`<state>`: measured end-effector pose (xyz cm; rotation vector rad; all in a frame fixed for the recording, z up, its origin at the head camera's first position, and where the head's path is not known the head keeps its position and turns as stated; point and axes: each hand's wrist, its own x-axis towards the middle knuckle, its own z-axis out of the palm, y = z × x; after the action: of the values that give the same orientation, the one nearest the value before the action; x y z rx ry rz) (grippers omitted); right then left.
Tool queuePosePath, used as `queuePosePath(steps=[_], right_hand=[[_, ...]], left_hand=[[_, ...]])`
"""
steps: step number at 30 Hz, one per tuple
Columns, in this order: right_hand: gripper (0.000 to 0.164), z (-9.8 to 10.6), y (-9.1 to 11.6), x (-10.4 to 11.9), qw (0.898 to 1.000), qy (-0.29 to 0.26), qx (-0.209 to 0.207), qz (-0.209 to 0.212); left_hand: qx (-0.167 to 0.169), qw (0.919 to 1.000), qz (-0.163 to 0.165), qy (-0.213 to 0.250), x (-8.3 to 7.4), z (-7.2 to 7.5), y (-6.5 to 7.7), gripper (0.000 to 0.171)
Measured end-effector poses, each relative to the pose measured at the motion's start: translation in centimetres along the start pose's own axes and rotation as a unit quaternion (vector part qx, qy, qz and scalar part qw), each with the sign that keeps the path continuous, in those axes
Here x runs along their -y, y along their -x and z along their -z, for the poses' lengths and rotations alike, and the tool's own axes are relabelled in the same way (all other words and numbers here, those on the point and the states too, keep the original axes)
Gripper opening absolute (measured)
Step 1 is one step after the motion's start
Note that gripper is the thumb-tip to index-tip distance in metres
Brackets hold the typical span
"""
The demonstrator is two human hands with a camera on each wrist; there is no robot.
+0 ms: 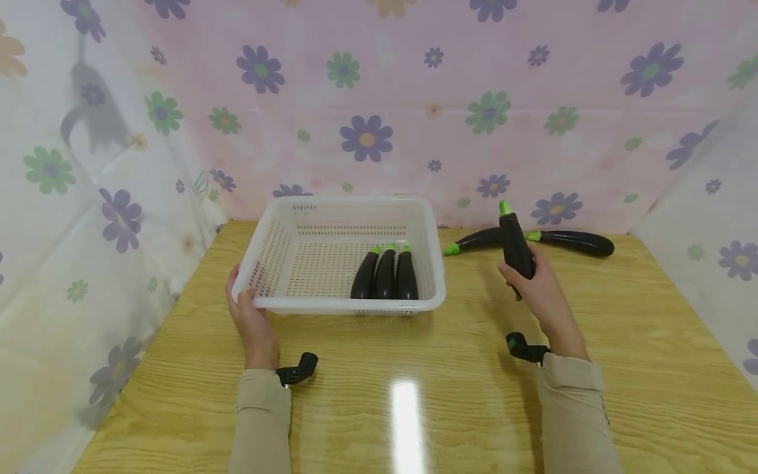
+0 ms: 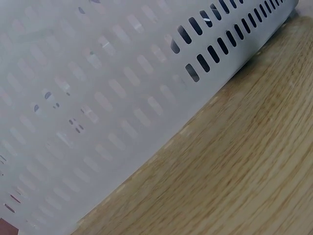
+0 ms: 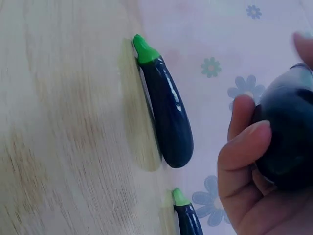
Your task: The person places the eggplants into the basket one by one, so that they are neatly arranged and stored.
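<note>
A white slotted plastic basket (image 1: 331, 305) stands on the table, and three dark eggplants (image 1: 385, 278) with green stems lie side by side at its right end. My left hand (image 1: 254, 324) holds the basket's near left corner, thumb over the rim. The basket's slotted wall (image 2: 98, 122) fills much of the left wrist view. My right hand (image 1: 543, 289) grips another eggplant (image 1: 516, 245) by its thick lower end, green stem pointing up and away, above the table. Behind it lie one eggplant (image 1: 477, 239) at the left and another (image 1: 580, 242) at the right, the left one partly hidden.
The wood-grain table (image 1: 337, 395) extends along the front and both sides of the basket. A flowered cloth (image 1: 408, 105) hangs directly behind the table, with similar cloth at left and right. Each wrist carries a small black camera mount (image 1: 301, 370).
</note>
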<state>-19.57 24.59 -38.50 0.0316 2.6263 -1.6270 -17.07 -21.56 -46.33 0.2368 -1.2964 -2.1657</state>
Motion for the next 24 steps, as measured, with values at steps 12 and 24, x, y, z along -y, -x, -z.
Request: queuePosePath(steps=[12,24], right_hand=[[0.073,-1.1,0.2,1.0,0.999,0.000,-0.034,0.011],[0.072,-0.8,0.4,1.4,0.994,0.059,-0.095,0.003]], left_hand=[[0.010,0.9998,-0.010,0.014,1.4,0.9,-0.9,0.052],[-0.004,1.0000,0.003,0.009,-2.3,-2.0,1.4,0.052]])
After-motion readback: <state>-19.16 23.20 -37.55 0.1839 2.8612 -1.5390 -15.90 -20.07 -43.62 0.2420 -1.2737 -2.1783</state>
